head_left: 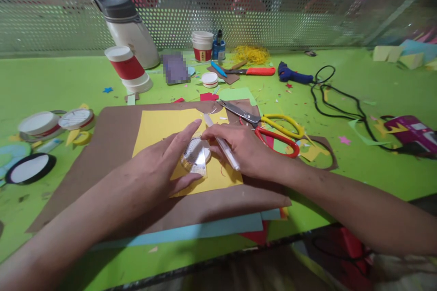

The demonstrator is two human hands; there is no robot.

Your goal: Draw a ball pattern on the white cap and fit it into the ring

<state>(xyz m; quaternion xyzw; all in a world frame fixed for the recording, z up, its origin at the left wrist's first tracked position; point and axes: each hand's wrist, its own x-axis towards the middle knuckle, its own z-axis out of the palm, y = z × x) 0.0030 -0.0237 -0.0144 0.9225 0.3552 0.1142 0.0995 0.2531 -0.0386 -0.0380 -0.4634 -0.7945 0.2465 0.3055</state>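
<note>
Item under inspection: one round white disc (195,152), its printed marks too blurred to read, lying on the yellow sheet (164,122) between my hands. My left hand (155,154) has thumb and index finger spread wide across it, steadying its edges. My right hand (239,143) has its fingers pinched shut round a slim white pen (228,152), its far end over the disc's upper right; whether the pen touches the paper, I cannot tell.

Risks, in my judgement: the disc could slide if my left fingers ease off, as it appears loose; a knock from the pen would have the same effect. The yellow sheet could skid on the brown cardboard (112,145), nothing but my hands appearing to weigh it down. The scissors (254,120) lie just beside my right wrist, where a backward sweep could catch them.

Count: one disc, one pen, one yellow sheet, one cardboard, one pair of scissors. Beyond these: one blue glue gun (295,74), one white jug (131,32), one blue marker (218,69) and three plain stars, blue (108,90), red (289,85) and pink (344,140). Small paper scraps: too many to count.
</note>
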